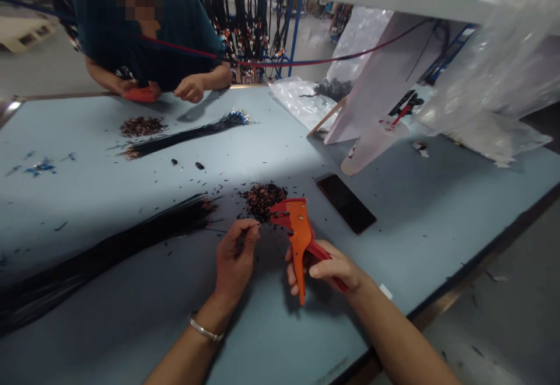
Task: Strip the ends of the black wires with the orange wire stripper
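In my right hand I grip an orange and red wire stripper, its jaws pointing left. My left hand pinches the end of a thin black wire between thumb and forefinger, just short of the jaws. Behind the jaws lies a pile of short dark insulation scraps and copper-coloured bits. Left of my hands stretches a thick bundle of black wires, with copper-coloured ends towards the scrap pile.
A black phone lies right of the scraps. Across the table, a co-worker's hands are near a second wire bundle and another scrap pile. A white panel and plastic bags stand at the back right.
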Motion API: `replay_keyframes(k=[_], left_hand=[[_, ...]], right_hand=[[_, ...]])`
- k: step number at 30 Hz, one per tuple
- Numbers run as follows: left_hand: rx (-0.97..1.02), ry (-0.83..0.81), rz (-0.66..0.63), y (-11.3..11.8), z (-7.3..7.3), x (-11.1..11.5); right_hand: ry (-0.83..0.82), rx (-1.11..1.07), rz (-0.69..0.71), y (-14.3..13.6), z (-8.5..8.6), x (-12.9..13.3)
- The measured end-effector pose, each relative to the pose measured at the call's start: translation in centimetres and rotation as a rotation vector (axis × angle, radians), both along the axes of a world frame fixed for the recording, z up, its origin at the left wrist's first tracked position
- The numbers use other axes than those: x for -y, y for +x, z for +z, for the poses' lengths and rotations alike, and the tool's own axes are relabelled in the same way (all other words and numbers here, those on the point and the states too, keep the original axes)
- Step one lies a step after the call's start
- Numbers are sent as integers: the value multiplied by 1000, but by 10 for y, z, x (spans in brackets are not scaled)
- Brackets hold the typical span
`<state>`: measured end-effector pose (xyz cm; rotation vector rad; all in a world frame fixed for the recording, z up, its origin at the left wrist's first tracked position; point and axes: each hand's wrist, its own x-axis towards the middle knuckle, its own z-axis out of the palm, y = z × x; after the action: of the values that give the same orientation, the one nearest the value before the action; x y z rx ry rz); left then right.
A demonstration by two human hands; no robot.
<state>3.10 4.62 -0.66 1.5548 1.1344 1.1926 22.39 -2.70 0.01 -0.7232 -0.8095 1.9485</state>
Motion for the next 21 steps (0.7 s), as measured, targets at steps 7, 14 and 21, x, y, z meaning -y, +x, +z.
replay_keyframes(k=[7, 14, 21], left_hand=[[6, 27, -36, 0, -1, 1], [-20, 45, -59, 1, 0, -1], [-58, 101, -59, 0, 1, 0]], right_hand=[[-5, 54, 74, 0, 0, 0], [3, 133, 86, 0, -4, 0], [8, 174, 38, -2, 0, 0]])
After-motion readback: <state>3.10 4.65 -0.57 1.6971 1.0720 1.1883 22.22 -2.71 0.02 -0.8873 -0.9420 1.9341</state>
